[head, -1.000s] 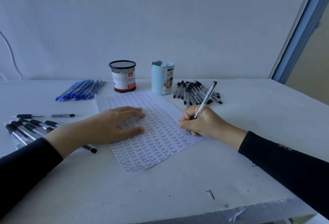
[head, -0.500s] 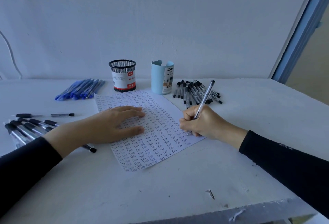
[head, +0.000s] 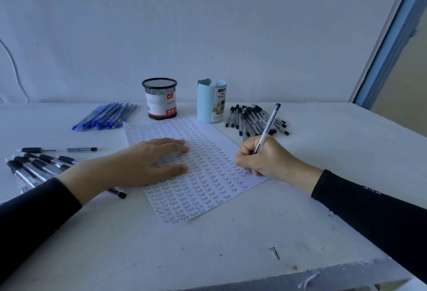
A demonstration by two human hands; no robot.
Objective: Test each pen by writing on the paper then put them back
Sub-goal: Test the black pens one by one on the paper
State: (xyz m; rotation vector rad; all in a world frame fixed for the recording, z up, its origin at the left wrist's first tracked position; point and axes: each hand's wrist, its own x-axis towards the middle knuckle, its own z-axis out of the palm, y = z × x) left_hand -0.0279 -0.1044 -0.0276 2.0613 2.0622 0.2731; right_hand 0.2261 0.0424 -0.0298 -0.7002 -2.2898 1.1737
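Currently: right hand (head: pixel 265 158) pinching pen (head: pixel 268 126), tip on paper (head: pixel 208 189) right edge; barrel leaning toward 1 o'clock; left hand (head: pixel 147 163) spread flat, pressing paper; black pen pile (head: pixel 251 119) on desk (head: pixel 231 244) at 12 o'clock from right hand, nearer hand for return.

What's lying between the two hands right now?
Only the paper, covered in handwritten "Test", lies between the left hand and right hand, in head view.

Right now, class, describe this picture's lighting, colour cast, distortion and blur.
Head view: dim, even light, blue cast; wide-angle stretch tilts the door frame; faint shadow under the left hand on the paper; near writing legible, far rows blur.
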